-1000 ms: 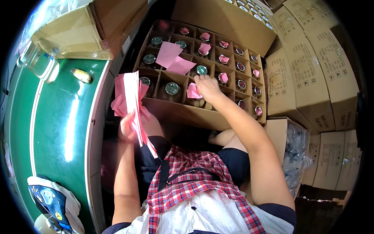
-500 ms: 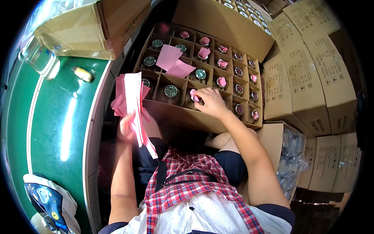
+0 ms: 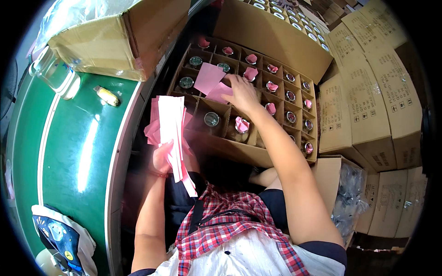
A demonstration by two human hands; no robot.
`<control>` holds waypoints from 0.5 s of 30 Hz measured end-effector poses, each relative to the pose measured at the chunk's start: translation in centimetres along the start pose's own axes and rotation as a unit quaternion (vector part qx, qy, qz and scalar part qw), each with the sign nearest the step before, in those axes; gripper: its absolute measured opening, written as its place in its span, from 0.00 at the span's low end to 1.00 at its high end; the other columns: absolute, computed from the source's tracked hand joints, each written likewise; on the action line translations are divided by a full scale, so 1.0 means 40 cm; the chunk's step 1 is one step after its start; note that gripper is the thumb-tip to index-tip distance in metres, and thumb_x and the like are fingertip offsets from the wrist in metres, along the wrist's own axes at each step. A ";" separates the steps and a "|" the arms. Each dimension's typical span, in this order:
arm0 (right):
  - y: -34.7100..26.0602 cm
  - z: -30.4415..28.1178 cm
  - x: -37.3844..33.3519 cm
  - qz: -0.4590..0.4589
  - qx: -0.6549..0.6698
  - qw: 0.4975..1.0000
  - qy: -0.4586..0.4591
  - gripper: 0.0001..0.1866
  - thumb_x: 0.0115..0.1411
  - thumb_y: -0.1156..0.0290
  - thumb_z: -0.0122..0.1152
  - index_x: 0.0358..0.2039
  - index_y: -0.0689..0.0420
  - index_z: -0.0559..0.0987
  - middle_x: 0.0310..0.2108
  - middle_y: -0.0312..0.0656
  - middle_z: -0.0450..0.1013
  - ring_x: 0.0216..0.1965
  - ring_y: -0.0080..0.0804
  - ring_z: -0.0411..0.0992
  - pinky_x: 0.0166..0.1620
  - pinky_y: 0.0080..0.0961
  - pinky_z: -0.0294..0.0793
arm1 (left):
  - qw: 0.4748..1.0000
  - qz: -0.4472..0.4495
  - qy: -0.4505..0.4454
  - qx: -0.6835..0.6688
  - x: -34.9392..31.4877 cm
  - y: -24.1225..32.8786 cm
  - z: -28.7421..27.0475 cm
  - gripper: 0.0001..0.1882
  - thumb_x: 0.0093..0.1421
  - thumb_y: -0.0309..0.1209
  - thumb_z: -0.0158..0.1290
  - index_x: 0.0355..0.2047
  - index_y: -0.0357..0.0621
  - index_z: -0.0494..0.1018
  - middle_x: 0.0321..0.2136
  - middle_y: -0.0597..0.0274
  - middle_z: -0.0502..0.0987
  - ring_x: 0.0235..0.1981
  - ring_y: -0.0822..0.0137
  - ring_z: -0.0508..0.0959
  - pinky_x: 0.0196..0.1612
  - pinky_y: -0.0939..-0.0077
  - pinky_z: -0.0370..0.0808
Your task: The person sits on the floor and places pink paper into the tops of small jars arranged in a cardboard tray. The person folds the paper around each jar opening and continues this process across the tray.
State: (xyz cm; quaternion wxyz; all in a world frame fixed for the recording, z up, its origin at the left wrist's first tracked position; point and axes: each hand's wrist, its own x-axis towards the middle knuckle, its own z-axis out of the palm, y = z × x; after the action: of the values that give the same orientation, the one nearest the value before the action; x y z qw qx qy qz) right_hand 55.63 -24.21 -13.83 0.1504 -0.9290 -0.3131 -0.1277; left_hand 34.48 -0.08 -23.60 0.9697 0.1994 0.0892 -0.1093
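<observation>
A: Where is the pink paper?

B: A fanned stack of thin pink paper sheets (image 3: 171,120) stands in the left hand (image 3: 162,158); the fingers are closed around its lower part, by the near left corner of a brown cardboard carton split into square cells (image 3: 230,148); two loose pink paper squares (image 3: 210,79) lie overlapping across the dividers, towards the carton's left side.

A: And the other hand?

B: The right hand (image 3: 244,95) reaches over the carton to the nearer square; thumb and forefinger are apart at its right edge; I cannot tell whether they pinch it.

A: What do the cells hold?

B: Round clear glass vessels; one in the near row (image 3: 241,124) has crumpled pink paper in its mouth, as do several farther off; to its left, another shows a bare glass rim (image 3: 212,119).

A: And around the carton?

B: On the far side, a tall brown box (image 3: 271,34) with rows of white-topped round items; to the right, stacked brown cartons (image 3: 354,124); to the left, a glossy green tabletop (image 3: 69,152) with a clear plastic jug (image 3: 54,76); on the near side, the person's red checked apron (image 3: 230,221).
</observation>
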 end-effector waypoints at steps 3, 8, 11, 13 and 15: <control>0.055 0.073 0.046 0.016 0.087 0.976 -0.198 0.15 0.47 0.69 0.63 0.37 0.55 0.75 0.30 0.50 0.74 0.34 0.49 0.72 0.40 0.35 0.73 | 1.000 0.000 0.008 0.007 -0.001 -0.003 0.009 0.19 0.59 0.26 0.49 0.50 0.33 0.65 0.39 0.56 0.75 0.35 0.67 0.78 0.37 0.72 0.78; 0.125 0.017 0.028 -0.017 0.268 0.945 -0.188 0.06 0.48 0.75 0.62 0.29 0.58 0.76 0.27 0.43 0.75 0.31 0.35 0.75 0.35 0.27 0.72 | 0.997 0.020 -0.072 0.021 -0.013 0.014 0.065 0.18 0.59 0.27 0.49 0.49 0.33 0.65 0.39 0.56 0.76 0.38 0.66 0.77 0.40 0.73 0.77; 0.175 -0.076 -0.002 0.074 0.246 0.950 -0.178 0.09 0.47 0.82 0.56 0.30 0.60 0.80 0.28 0.46 0.77 0.30 0.31 0.75 0.36 0.26 0.73 | 0.998 0.013 -0.061 0.016 -0.020 0.023 0.079 0.16 0.60 0.27 0.48 0.46 0.32 0.67 0.34 0.56 0.77 0.33 0.67 0.78 0.37 0.75 0.78; 0.197 -0.129 -0.021 0.136 0.214 0.955 -0.154 0.14 0.45 0.86 0.51 0.30 0.62 0.81 0.27 0.50 0.77 0.30 0.32 0.76 0.37 0.25 0.73 | 0.997 0.027 -0.067 0.024 -0.015 0.018 0.094 0.15 0.60 0.27 0.49 0.46 0.32 0.68 0.33 0.56 0.77 0.32 0.67 0.79 0.35 0.75 0.78; 0.225 -0.134 -0.046 0.115 0.145 0.972 -0.143 0.12 0.44 0.85 0.52 0.28 0.62 0.81 0.27 0.49 0.77 0.30 0.35 0.77 0.38 0.26 0.74 | 0.996 0.033 -0.070 0.036 -0.011 0.011 0.097 0.16 0.59 0.27 0.50 0.47 0.33 0.68 0.34 0.56 0.77 0.32 0.68 0.79 0.33 0.74 0.78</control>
State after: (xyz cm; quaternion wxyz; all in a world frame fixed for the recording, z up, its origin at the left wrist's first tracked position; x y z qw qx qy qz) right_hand 59.02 -33.94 -11.30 0.2510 -0.9356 -0.2378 0.0709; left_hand 34.67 -1.21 -19.83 0.9688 0.2290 0.0101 -0.0938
